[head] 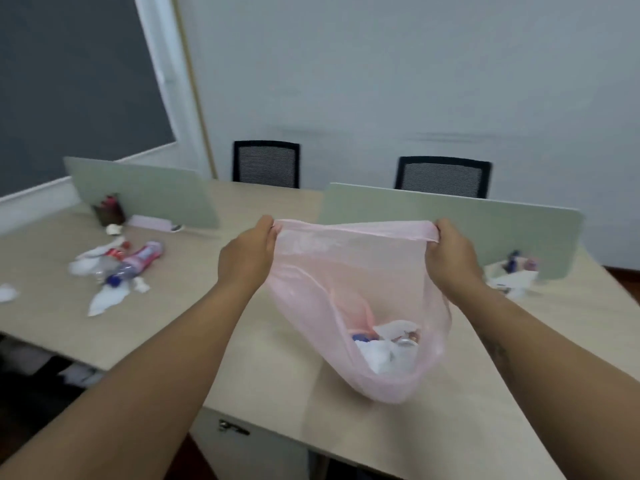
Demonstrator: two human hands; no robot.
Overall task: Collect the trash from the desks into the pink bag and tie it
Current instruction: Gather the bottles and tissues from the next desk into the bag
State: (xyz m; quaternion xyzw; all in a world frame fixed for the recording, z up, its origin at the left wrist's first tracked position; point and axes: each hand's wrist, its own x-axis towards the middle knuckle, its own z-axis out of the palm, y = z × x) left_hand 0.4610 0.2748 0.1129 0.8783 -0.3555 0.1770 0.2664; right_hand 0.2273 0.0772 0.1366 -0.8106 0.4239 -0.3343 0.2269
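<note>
Beige desk: left hand, right hand pinching pink bag rim, stretched open; trash pile far left.

premises: an office. shared pale wood table split into workstations by low grey-green divider screens. two black mesh-backed office chairs stand on the far side against a plain white wall. pen holder beside the left screen. lockable drawer unit under the table.
</note>
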